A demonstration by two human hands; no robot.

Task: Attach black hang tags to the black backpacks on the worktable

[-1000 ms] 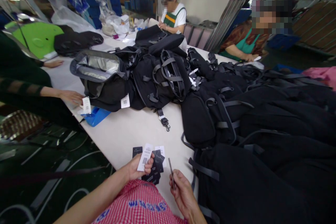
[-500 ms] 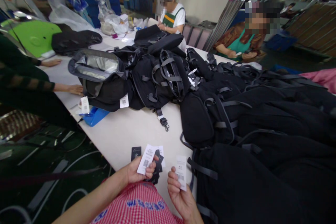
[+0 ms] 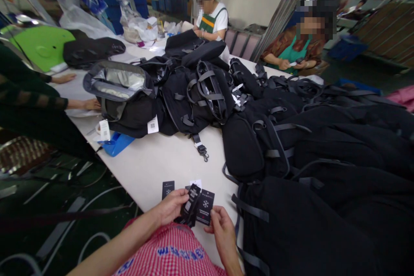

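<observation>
My left hand [image 3: 173,207] is closed on a narrow black hang tag [image 3: 190,200] with pale print, held tilted above the table edge. My right hand [image 3: 221,224] pinches the lower right corner of a wider black hang tag [image 3: 205,208] bearing a white snowflake. The two tags are side by side, close together. Beneath and behind them more tags lie on the table, among them a black snowflake tag [image 3: 168,189] on the left and a white one [image 3: 196,183], mostly covered.
Black backpacks [image 3: 323,215] are heaped along the right, and a dark cooler bag with a silver lining [image 3: 119,78] stands further back. A strap with a metal clip [image 3: 202,151] hangs onto the white table [image 3: 155,155]. Co-workers are across the table and at the left.
White printed tag faces showed in both my hands before; black faces show now. My right hand has moved left, bringing its tag next to the one in my left hand.
</observation>
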